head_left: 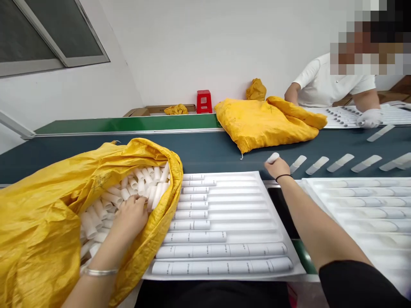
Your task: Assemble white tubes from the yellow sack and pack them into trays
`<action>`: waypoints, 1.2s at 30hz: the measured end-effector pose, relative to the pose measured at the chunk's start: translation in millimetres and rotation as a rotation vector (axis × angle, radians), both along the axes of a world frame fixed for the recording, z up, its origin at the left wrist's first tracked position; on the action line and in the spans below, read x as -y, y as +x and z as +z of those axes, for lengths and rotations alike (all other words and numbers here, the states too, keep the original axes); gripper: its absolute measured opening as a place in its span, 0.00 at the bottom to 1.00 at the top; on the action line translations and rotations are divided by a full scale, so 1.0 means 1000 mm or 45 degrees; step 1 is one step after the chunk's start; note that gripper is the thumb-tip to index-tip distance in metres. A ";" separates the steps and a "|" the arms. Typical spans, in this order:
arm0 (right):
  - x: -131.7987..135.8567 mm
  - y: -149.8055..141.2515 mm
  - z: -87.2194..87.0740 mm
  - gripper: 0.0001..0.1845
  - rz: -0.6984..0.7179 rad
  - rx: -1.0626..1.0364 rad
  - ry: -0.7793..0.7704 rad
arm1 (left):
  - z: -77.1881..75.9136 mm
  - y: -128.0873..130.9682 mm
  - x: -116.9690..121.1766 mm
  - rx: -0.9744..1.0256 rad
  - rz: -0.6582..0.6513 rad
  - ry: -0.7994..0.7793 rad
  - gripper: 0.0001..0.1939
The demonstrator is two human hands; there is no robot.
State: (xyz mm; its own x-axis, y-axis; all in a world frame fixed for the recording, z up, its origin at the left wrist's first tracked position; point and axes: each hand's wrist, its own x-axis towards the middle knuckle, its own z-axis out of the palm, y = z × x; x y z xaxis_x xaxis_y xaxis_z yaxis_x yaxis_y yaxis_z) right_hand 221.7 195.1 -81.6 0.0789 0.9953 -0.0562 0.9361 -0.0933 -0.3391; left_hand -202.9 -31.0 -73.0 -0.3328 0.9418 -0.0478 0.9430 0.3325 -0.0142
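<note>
My left hand (pixel 133 216) reaches into the mouth of a yellow woven sack (pixel 41 205) full of short white tubes (pixel 111 196). Its fingers are curled together against the tubes, with the tips partly hidden. Over the dark conveyor belt, my right hand (pixel 278 168) is closed around a white tube (pixel 273 158), one end of which sticks out above the fingers. Between my arms lies a white grooved tray (pixel 244 205). White tubes with printed marks (pixel 192 205) lie along its left side, and the two nearest grooves are filled across most of their length.
Several white tubes (pixel 317 165) stand in a slanted row on the belt (pixel 199 149). Another tray (pixel 362 222) of tubes is at the right. A second yellow sack (pixel 266 124) lies across the belt. Beyond it, a person in white (pixel 334 85) handles tubes. A red stool (pixel 204 102) stands behind.
</note>
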 end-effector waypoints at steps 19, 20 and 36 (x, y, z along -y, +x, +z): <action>0.100 -0.102 -0.026 0.16 0.882 -0.211 0.007 | -0.010 -0.045 0.010 0.338 -0.064 0.184 0.13; 0.093 -0.113 -0.030 0.18 0.897 -0.221 0.042 | -0.004 -0.038 0.010 0.378 -0.103 0.252 0.14; 0.145 -0.127 0.036 0.16 1.331 -0.881 0.171 | 0.037 0.078 0.034 0.947 -0.568 0.447 0.19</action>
State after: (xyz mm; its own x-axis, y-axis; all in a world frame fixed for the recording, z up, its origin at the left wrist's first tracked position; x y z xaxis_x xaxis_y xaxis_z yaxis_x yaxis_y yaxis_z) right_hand 95.1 50.5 -45.2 -0.7536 0.5651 0.3357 0.1644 0.6565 -0.7362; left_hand -124.8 -65.1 -35.6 0.0652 0.9759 0.2080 0.7107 -0.1918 0.6769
